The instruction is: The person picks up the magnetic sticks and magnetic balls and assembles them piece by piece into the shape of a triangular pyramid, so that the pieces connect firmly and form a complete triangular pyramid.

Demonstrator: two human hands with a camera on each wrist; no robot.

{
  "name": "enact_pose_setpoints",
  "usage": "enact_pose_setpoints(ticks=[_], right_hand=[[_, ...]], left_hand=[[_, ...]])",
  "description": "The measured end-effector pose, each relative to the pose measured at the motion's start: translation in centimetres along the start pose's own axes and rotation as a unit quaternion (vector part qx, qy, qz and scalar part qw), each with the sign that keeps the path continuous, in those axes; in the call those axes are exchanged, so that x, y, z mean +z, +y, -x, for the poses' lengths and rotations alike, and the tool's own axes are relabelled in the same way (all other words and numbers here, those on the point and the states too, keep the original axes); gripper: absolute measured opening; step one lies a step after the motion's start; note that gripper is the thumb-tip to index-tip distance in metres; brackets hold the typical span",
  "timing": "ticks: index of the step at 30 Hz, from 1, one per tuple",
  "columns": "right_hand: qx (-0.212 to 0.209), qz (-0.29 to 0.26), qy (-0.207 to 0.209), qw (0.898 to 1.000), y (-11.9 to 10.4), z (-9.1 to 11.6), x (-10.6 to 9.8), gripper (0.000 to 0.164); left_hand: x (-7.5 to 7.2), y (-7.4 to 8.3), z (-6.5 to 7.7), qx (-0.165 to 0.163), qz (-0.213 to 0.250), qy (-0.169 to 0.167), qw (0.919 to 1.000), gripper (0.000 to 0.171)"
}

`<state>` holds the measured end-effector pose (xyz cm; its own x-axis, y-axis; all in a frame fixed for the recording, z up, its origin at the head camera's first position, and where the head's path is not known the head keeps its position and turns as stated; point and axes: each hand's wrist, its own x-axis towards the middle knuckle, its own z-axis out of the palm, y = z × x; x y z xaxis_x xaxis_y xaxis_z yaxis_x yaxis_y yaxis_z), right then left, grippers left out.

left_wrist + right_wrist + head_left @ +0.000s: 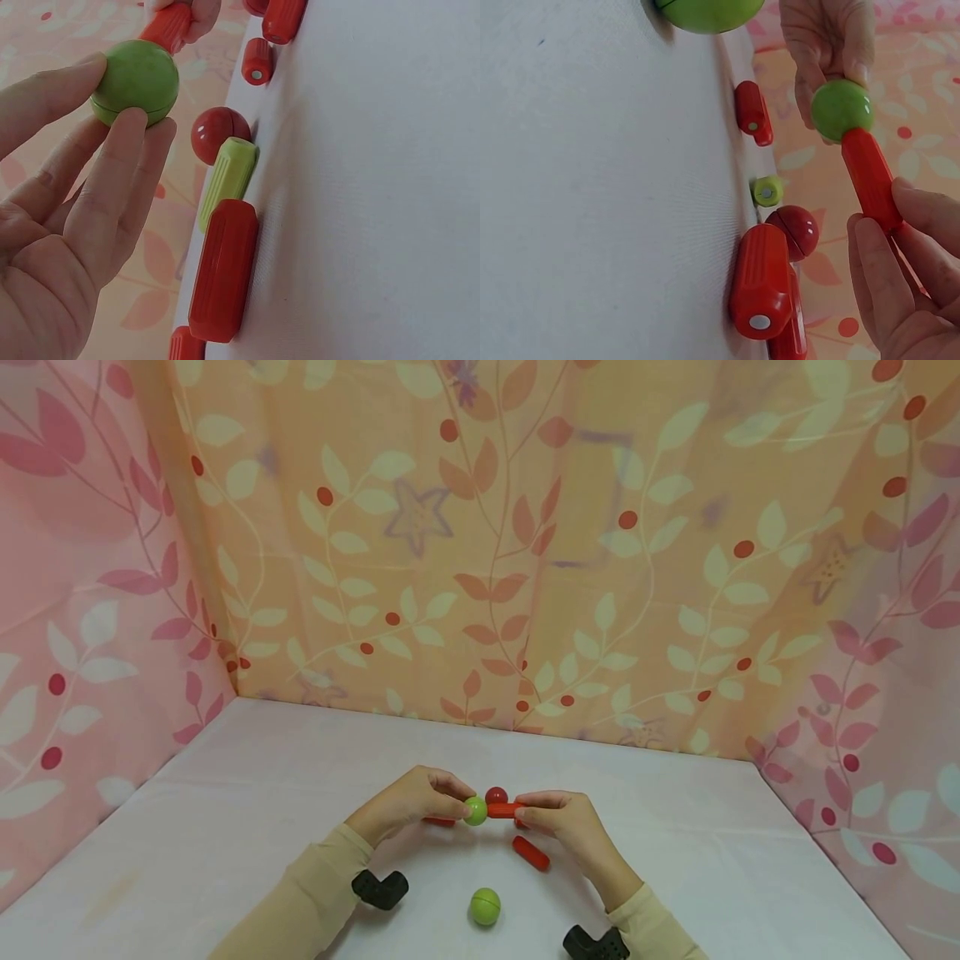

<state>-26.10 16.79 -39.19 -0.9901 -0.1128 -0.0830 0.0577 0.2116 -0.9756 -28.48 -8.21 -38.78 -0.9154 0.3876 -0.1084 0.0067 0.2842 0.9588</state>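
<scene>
Above the white cloth (300,760), both hands occupied, two pieces held off the surface.

Left hand (416,802): its beige sleeve (307,889) comes in from eight o'clock, wrist bent so the fingers point toward three; back of the hand faces up in the head view. Thumb and fingertips pinch a green ball (476,811), contact on its nine o'clock side. Grip closed on the ball.

Right hand (567,823): arm slants in from five o'clock, fingers extended toward nine. I pinch a red rod (501,811) at its outer end between thumb and fingertips; grip closed on it. Rod sits about level in the head view, its free end meeting the ball at three o'clock.

Surroundings, held ball as clock centre: red ball (497,795) at two, just beyond; loose red rod (531,853) at four, lying aslant; second green ball (485,907) at six, nearer me; another red rod (439,821) near nine, partly hidden by my left hand. Left wrist view adds a yellow-green rod (227,184) beside the red ball; whether they touch, I cannot tell.
</scene>
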Motion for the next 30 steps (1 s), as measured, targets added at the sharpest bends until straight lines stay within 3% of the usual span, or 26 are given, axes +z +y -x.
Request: enact_pose_setpoints(ticks=[16, 30], right_hand=[[0.009, -0.050, 0.025, 0.998, 0.11, -0.21, 0.29, 0.041], [0.021, -0.090, -0.016, 0.996, 0.32, -0.11, 0.44, 0.050]], left_hand=[[0.32, 0.20, 0.11, -0.003, -0.007, 0.001, 1.0000, 0.029], [0.83, 0.35, -0.06, -0.014, 0.008, 0.020, 0.9997, 0.028]])
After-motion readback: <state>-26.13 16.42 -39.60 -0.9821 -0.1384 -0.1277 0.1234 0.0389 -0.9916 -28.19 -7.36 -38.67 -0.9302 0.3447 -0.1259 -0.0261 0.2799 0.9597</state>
